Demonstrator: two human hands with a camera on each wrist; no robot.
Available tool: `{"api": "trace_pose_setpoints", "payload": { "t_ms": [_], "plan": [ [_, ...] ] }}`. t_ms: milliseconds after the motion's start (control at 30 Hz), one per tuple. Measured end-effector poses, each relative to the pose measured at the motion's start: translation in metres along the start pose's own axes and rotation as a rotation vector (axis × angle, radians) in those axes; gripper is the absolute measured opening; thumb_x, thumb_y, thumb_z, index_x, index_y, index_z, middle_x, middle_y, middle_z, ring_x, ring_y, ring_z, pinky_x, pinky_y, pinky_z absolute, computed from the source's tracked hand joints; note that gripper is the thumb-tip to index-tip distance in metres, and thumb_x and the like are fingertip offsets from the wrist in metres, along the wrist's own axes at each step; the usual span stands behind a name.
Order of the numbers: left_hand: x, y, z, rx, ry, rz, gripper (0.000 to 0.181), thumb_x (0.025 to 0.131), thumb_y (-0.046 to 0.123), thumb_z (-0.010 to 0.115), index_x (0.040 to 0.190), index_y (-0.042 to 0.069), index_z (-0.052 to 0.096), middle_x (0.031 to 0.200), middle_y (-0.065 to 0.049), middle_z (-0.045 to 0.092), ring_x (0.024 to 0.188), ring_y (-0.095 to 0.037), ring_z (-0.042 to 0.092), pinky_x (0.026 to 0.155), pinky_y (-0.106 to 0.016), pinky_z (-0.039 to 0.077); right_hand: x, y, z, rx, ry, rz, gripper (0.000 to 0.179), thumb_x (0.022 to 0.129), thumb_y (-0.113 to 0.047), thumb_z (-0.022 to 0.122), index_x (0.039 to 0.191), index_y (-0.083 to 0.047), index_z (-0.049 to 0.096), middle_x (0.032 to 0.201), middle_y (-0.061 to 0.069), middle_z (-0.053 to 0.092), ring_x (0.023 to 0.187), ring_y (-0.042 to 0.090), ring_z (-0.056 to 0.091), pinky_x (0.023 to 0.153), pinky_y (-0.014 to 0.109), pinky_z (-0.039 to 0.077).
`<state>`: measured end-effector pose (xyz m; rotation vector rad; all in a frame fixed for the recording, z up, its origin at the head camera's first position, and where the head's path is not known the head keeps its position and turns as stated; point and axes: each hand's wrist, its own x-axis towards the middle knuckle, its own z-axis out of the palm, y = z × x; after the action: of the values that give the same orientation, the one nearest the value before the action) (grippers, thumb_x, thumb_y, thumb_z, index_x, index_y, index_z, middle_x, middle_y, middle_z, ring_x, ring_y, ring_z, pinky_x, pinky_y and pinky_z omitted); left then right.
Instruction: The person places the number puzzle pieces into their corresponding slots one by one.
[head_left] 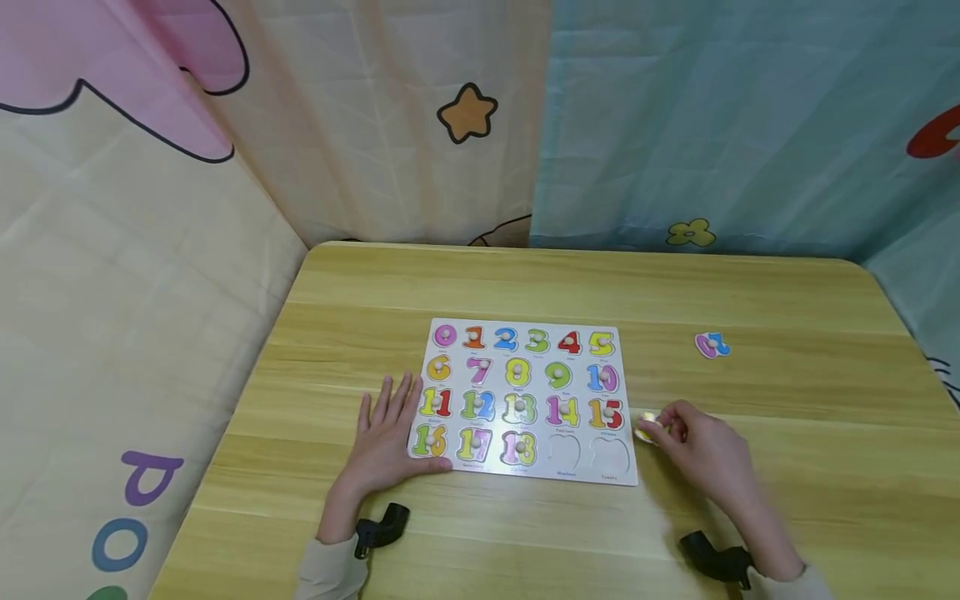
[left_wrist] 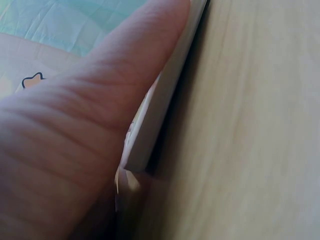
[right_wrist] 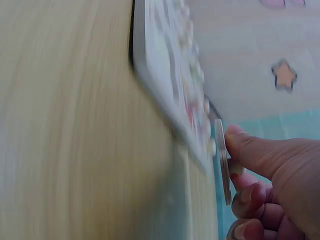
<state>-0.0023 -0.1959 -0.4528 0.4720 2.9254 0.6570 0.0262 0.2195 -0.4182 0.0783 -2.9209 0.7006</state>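
Note:
A white number puzzle board (head_left: 542,408) lies on the table, with knobbed number pieces in rows from 0 to 18. Two heart-like recesses at its lower right show bare white. My left hand (head_left: 388,442) rests at the board's lower left corner, fingers spread along the side and thumb on the bottom edge; the left wrist view has the thumb side against the board's edge (left_wrist: 150,130). Just off the board's right side, my right hand (head_left: 708,450) pinches a yellow-and-white puzzle piece (head_left: 645,427) by its knob. In the right wrist view this piece (right_wrist: 223,162) stands edge-on, tilted upright.
Another puzzle piece (head_left: 712,345), pink and blue, lies on the table (head_left: 810,375) beyond my right hand. Printed curtains (head_left: 375,125) hang behind the table's back edge and along its left side. Black wrist devices (head_left: 716,560) sit at both cuffs.

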Motion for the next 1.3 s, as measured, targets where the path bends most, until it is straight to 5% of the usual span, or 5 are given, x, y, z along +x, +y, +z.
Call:
{"api": "trace_pose_setpoints", "payload": {
  "t_ms": [367, 567, 800, 1300],
  "plan": [
    [0.002, 0.001, 0.0, -0.003, -0.009, -0.003, 0.126, 0.062, 0.078, 0.066, 0.153, 0.01, 0.01, 0.158, -0.008, 0.003, 0.142, -0.031, -0.01, 0.108, -0.052, -0.011, 0.007, -0.059, 0.039, 0.036, -0.182, -0.214, 0.03, 0.076, -0.039, 0.079, 0.073, -0.022, 0.055, 0.052, -0.014, 0.034, 0.045, 0.003, 0.03, 0.044, 0.022, 0.023],
    [0.002, 0.0, 0.0, 0.001, -0.013, -0.004, 0.126, 0.063, 0.078, 0.065, 0.153, 0.01, 0.009, 0.159, -0.008, 0.002, 0.142, -0.031, -0.01, 0.108, -0.052, -0.011, 0.007, -0.069, 0.049, 0.003, -0.255, -0.213, 0.032, 0.076, -0.045, 0.077, 0.073, -0.023, 0.055, 0.051, -0.013, 0.035, 0.045, 0.005, 0.031, 0.045, 0.023, 0.024],
    [0.001, 0.0, -0.001, -0.02, 0.031, 0.016, 0.125, 0.062, 0.073, 0.07, 0.153, 0.008, 0.013, 0.158, -0.012, 0.008, 0.142, -0.035, -0.005, 0.108, -0.056, -0.008, 0.008, -0.071, 0.052, -0.001, -0.241, -0.211, 0.032, 0.075, -0.045, 0.077, 0.073, -0.022, 0.056, 0.051, -0.013, 0.035, 0.045, 0.005, 0.031, 0.044, 0.024, 0.025],
    [0.001, -0.001, -0.001, -0.004, -0.017, -0.009, 0.127, 0.061, 0.081, 0.062, 0.153, 0.011, 0.008, 0.159, -0.007, 0.001, 0.142, -0.03, -0.011, 0.108, -0.051, -0.012, 0.009, -0.075, 0.051, -0.037, -0.255, -0.221, 0.033, 0.076, -0.044, 0.077, 0.071, -0.021, 0.053, 0.051, -0.011, 0.035, 0.045, 0.006, 0.031, 0.045, 0.025, 0.025]
  ]
}}
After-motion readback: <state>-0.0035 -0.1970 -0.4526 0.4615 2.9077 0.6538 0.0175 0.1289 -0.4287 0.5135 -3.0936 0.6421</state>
